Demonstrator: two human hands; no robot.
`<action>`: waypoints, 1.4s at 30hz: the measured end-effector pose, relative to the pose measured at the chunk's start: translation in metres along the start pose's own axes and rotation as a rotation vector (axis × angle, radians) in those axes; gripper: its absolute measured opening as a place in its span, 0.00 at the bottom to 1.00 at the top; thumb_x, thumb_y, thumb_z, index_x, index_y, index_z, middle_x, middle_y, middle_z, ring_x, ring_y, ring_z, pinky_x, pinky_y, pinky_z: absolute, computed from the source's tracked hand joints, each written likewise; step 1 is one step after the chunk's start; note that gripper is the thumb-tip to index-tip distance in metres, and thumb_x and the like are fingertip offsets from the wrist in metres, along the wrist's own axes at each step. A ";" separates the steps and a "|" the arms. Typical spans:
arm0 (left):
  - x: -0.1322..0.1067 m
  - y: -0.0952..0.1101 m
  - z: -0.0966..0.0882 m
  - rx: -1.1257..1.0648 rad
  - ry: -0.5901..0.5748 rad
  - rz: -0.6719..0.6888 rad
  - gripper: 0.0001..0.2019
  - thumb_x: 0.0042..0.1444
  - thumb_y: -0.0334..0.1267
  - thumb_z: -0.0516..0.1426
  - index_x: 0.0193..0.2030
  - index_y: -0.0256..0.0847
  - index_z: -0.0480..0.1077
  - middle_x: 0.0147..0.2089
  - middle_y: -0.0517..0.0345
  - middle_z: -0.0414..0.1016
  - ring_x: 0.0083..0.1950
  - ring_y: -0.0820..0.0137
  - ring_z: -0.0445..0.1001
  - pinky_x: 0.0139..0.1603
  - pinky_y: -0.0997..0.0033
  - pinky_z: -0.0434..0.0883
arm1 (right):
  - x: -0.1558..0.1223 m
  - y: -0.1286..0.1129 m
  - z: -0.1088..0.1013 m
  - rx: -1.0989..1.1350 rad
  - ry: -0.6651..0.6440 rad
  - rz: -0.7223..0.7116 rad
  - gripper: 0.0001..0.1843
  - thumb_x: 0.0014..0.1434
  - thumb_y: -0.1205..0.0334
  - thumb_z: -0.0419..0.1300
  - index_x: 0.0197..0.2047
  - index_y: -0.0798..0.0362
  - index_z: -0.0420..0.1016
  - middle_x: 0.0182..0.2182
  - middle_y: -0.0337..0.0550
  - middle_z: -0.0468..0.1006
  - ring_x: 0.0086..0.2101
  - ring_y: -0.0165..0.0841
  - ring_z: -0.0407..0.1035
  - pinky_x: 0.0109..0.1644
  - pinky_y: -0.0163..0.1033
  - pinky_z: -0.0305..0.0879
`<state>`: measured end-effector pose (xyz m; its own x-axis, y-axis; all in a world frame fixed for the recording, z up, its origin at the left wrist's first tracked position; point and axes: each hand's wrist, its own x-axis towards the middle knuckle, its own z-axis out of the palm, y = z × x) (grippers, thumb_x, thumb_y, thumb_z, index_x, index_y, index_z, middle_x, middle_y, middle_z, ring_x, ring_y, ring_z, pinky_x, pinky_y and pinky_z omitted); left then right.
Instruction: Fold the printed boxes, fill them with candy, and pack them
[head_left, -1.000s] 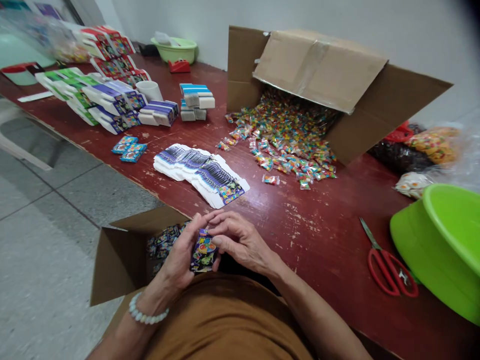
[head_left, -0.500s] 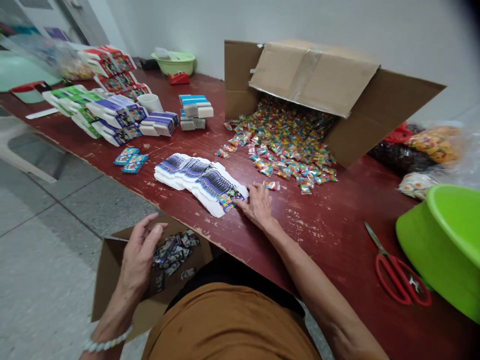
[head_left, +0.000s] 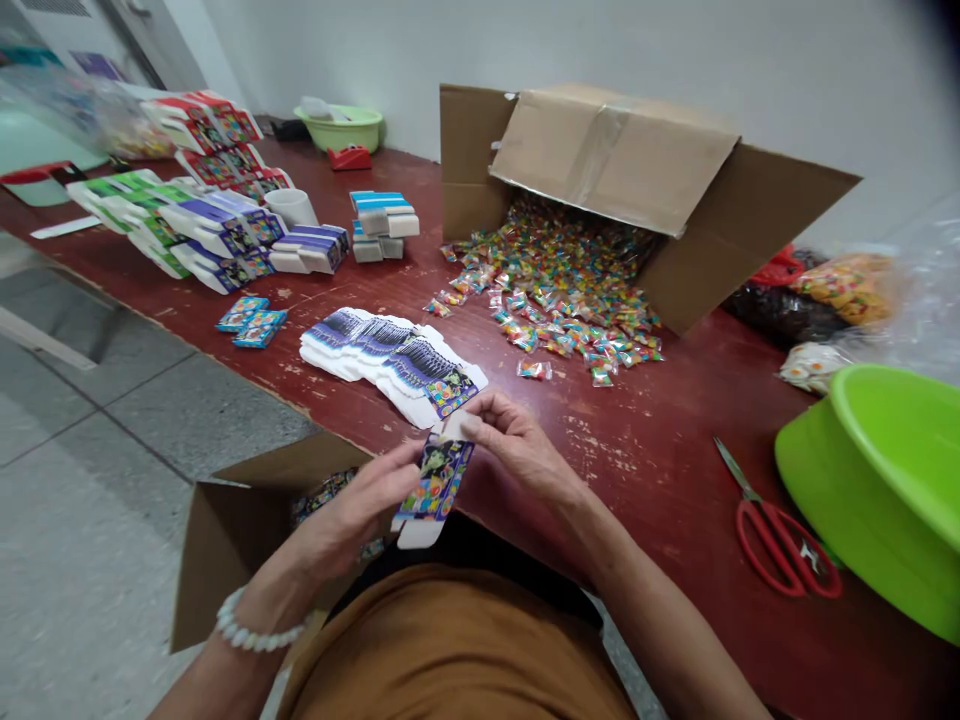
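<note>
Both my hands hold one flat printed carton blank (head_left: pixel 439 480) over the table's near edge. My right hand (head_left: pixel 510 445) pinches its upper end, fingers closed. At its lower left side, my left hand (head_left: pixel 367 505) grips the blank; that wrist wears a white bead bracelet. Just beyond lies a fanned stack of the same flat blanks (head_left: pixel 390 355) on the red table (head_left: pixel 652 470). Below my left hand stands an open cardboard box (head_left: pixel 240 530) with finished small dark packs inside.
A big cardboard box (head_left: pixel 637 170) lies on its side, spilling small colourful sweets (head_left: pixel 562 300). Red scissors (head_left: pixel 780 540) and a green basin (head_left: pixel 885 480) are at the right. Stacks of folded boxes (head_left: pixel 202 230), a white cup (head_left: pixel 292 205) and bags of sweets (head_left: pixel 840 290) stand farther off.
My right hand took a blank from the fanned stack and drew it back toward me. My left hand rose from the box of packs and took hold of the blank.
</note>
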<state>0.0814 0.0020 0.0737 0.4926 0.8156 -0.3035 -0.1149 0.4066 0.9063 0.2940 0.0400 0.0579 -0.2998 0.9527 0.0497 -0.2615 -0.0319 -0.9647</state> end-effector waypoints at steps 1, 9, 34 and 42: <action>0.000 -0.002 0.005 -0.102 -0.119 -0.086 0.27 0.53 0.58 0.63 0.50 0.37 0.75 0.47 0.43 0.82 0.46 0.55 0.81 0.47 0.61 0.76 | -0.002 -0.001 0.006 0.026 -0.030 0.004 0.18 0.55 0.47 0.70 0.38 0.50 0.73 0.33 0.38 0.78 0.33 0.30 0.71 0.40 0.36 0.68; -0.001 -0.023 0.024 -0.241 -0.098 -0.084 0.20 0.48 0.48 0.70 0.40 0.35 0.76 0.31 0.51 0.81 0.28 0.65 0.82 0.29 0.73 0.75 | -0.009 0.000 0.018 0.166 -0.128 0.086 0.18 0.59 0.48 0.68 0.46 0.48 0.72 0.31 0.35 0.74 0.24 0.25 0.64 0.25 0.31 0.62; 0.006 -0.025 0.026 0.150 0.480 0.322 0.27 0.52 0.43 0.67 0.58 0.43 0.68 0.43 0.56 0.80 0.41 0.69 0.78 0.41 0.72 0.76 | -0.018 0.026 0.039 0.009 0.265 -0.038 0.12 0.56 0.54 0.68 0.41 0.51 0.76 0.31 0.37 0.77 0.30 0.29 0.69 0.36 0.36 0.66; 0.008 -0.014 0.025 0.224 0.487 0.257 0.12 0.56 0.47 0.65 0.39 0.41 0.76 0.34 0.60 0.78 0.34 0.72 0.73 0.35 0.78 0.71 | -0.010 0.012 0.021 0.131 0.123 0.216 0.22 0.43 0.53 0.77 0.38 0.53 0.77 0.29 0.38 0.78 0.28 0.29 0.70 0.34 0.35 0.66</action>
<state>0.1087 -0.0075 0.0665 0.0142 0.9929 -0.1185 0.0332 0.1180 0.9925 0.2742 0.0241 0.0511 -0.2500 0.9489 -0.1925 -0.3228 -0.2691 -0.9074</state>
